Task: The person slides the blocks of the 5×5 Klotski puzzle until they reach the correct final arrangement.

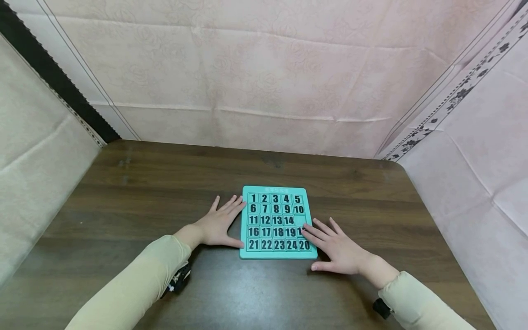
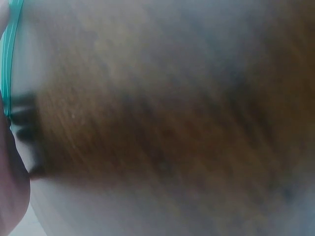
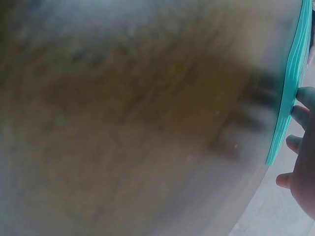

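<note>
A teal sliding number puzzle point(image 1: 278, 214) lies flat on the table, its black-numbered tiles set in rows. The gap is at the right end of the third row, after 14. My left hand point(image 1: 218, 225) spreads its fingers along the left edge, fingertips and thumb touching the frame. From the other side, my right hand point(image 1: 341, 251) reaches over the right edge with extended fingers. One fingertip rests on the last tile of the fourth row and partly hides its number. In the wrist views, only the puzzle's side edge point(image 3: 288, 93) and part of each hand show.
The brown wood-grain table point(image 1: 144, 183) has rounded far corners. Pale patterned cloth point(image 1: 264, 82) hangs behind it, with more cloth point(image 1: 474, 151) at the right and left sides. Dark bands point(image 1: 180, 277) circle both wrists near the sleeves.
</note>
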Motion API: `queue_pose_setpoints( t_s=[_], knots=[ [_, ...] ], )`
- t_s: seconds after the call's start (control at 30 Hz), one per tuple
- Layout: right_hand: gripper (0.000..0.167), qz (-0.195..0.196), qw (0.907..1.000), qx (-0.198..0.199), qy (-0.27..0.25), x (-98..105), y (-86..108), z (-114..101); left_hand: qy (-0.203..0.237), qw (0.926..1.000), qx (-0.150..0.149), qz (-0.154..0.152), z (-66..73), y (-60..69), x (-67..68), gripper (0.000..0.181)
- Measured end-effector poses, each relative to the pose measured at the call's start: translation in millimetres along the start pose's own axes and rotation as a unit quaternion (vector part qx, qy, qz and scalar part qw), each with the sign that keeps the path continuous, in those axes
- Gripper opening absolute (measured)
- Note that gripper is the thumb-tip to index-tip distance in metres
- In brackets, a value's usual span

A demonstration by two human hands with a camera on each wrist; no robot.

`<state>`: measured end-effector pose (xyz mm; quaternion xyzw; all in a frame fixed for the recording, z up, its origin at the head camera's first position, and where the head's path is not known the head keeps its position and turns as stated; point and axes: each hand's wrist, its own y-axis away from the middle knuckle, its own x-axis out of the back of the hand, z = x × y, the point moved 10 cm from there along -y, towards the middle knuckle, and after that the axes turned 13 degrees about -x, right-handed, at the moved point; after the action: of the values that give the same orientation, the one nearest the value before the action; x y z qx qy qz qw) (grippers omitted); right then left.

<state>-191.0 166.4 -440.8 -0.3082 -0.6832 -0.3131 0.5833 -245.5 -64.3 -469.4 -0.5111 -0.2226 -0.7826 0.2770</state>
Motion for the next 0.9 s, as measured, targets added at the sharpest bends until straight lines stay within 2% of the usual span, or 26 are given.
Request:
queue_pose_setpoints(
  t_s=[0.23,0.9],
  knots=[
    [0.081,-0.009,0.9998,-0.012,0.011,0,-5.9,5,0.0,1.0,-0.001,-0.001,0.3,-0.8,-1.6,0.111],
    [0.083,-0.039,0.9981,-0.046,-0.011,-4,-24.3,19,-0.001,1.0,0.003,-0.002,0.8,1.0,-0.4,0.111]
  ],
)
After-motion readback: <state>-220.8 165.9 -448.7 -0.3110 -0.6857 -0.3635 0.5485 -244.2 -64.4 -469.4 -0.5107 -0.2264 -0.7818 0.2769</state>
